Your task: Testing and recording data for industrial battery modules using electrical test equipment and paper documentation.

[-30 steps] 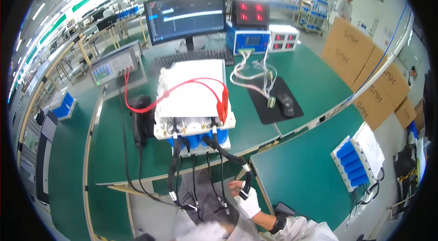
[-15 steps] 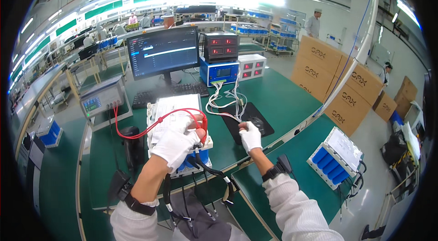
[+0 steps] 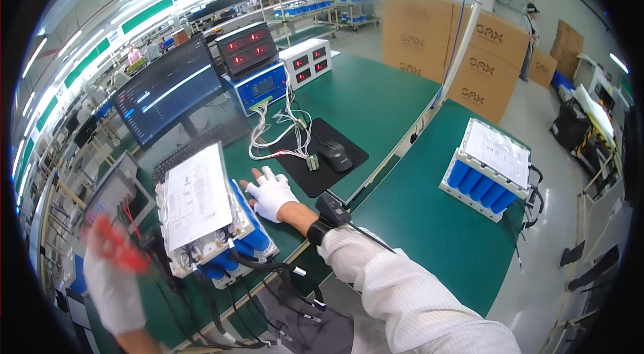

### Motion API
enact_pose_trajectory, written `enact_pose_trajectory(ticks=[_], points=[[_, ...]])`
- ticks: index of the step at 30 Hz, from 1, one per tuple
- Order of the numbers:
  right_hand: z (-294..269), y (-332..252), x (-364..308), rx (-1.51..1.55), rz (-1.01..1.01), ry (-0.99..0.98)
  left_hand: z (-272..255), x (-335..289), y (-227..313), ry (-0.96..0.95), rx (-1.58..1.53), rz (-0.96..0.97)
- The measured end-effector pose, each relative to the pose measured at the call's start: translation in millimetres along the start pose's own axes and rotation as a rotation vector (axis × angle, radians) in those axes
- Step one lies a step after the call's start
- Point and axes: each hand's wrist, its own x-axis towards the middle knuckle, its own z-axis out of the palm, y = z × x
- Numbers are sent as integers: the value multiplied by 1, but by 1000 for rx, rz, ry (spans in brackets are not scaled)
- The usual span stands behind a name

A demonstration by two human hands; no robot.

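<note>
At the lower left my left hand [image 3: 115,297], white-gloved and smeared by motion, carries a bundle of red test leads [image 3: 121,247] beside the battery pack. My right hand [image 3: 274,196], in a white glove with bare fingertips, has its fingers spread and holds nothing. It is over the green bench just right of the pack, close to its side; contact is unclear. The battery pack [image 3: 251,241] has blue cells in a white frame, a printed sheet [image 3: 198,200] on top and black cables [image 3: 268,267] at its near end.
Behind the pack stand a monitor [image 3: 168,89], a keyboard [image 3: 178,156] and a blue tester [image 3: 258,89] with white wires. A mouse [image 3: 335,156] rests on a black mat [image 3: 315,186]. Another battery pack [image 3: 479,190] sits at right, near stacked cartons [image 3: 486,72].
My left hand has moved off the pack to the lower left with the red leads. My right hand has opened and come next to the pack. The view has swung right.
</note>
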Motion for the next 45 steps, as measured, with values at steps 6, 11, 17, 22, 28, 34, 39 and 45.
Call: enact_pose_trajectory(ticks=[6,11,17,22,28,34,39,45], points=[[16,27,45,-83,-9,-139,-105,-81,20,193,46,-20],[28,30,76,-74,-50,-116,-220,-161,-7,543,396,-409],[51,25,124,265,-196,-23,-237,-207,-43,415,731,-890],[64,51,153,155,-348,-181,-237,-157,-65,231,1330,-519],[100,93,102,1508,370,-222,-44,-52,-34,-13,1121,94],[79,61,99,740,57,-132,42,4,-51,-214,1262,343],[70,47,108,337,-17,1,55,19,-61,-378,1382,226],[29,49,131,103,57,218,66,3,-64,-506,1470,160]])
